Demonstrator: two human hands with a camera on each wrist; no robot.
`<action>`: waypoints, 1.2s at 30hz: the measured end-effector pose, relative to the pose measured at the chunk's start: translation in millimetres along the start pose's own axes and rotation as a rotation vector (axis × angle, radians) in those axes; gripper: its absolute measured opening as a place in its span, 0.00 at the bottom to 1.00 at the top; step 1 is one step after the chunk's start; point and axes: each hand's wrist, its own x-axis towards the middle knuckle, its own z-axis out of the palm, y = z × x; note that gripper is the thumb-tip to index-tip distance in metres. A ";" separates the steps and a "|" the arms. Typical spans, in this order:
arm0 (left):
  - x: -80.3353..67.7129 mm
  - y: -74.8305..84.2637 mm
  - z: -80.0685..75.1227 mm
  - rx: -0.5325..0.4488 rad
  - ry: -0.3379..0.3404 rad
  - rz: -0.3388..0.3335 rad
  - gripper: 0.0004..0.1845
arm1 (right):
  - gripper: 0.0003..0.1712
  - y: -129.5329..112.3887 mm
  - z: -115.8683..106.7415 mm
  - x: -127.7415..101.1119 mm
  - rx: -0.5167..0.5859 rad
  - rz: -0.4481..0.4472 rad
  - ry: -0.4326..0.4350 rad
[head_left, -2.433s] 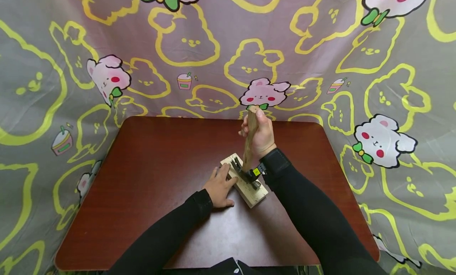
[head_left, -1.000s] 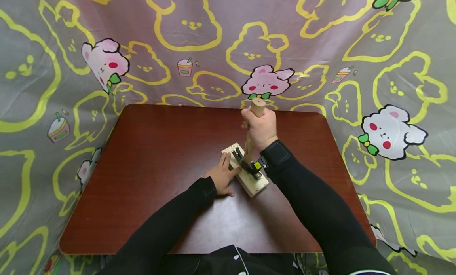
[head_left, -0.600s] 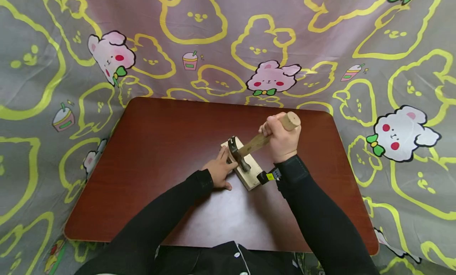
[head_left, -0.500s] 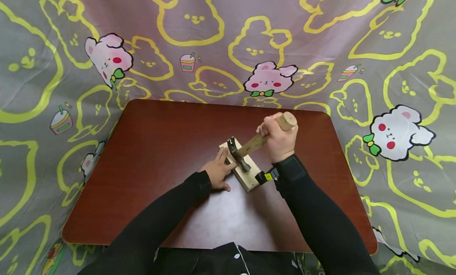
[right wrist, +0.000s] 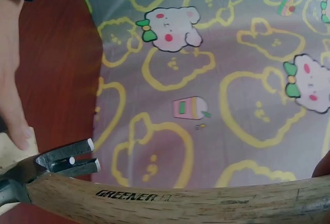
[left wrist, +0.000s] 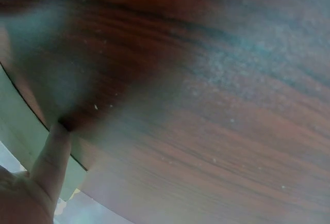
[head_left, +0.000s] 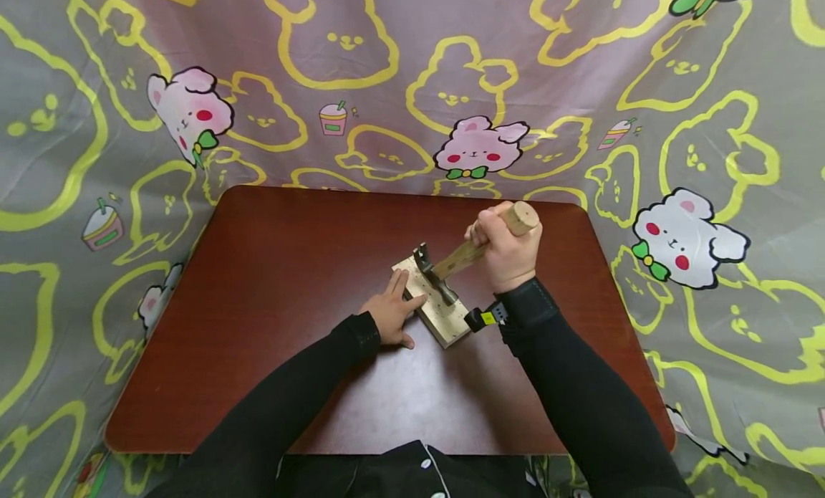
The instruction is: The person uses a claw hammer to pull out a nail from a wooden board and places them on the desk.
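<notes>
Fingers of left hand [head_left: 389, 316] lay flat, steadying block [head_left: 433, 309]; right hand [head_left: 508, 253] gripped hammer [head_left: 445, 269] beside them. Judged risk: a glancing blow striking those fingers.

hammer [right wrist: 154, 195] face hidden, table [left wrist: 216, 79] blurred

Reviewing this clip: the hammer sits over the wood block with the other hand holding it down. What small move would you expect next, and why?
Probably a short lift of the hammer clear of the wood block. The right hand grips the handle near its end, the head lies low over the block, and the right wrist view shows something small between the claws. The left hand presses flat on the block's edge, steadying it.
</notes>
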 end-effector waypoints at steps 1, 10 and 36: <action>0.2 0.5 0.0 0.002 0.003 -0.001 0.57 | 0.12 -4.1 0.5 2.1 0.009 -0.017 -0.006; -5.0 2.5 -1.3 0.014 0.000 -0.007 0.57 | 0.14 -40.9 5.3 14.6 0.091 -0.099 -0.025; 11.0 -6.9 -6.8 -0.191 0.051 -0.026 0.27 | 0.15 -119.5 4.5 11.5 0.234 -0.091 -0.080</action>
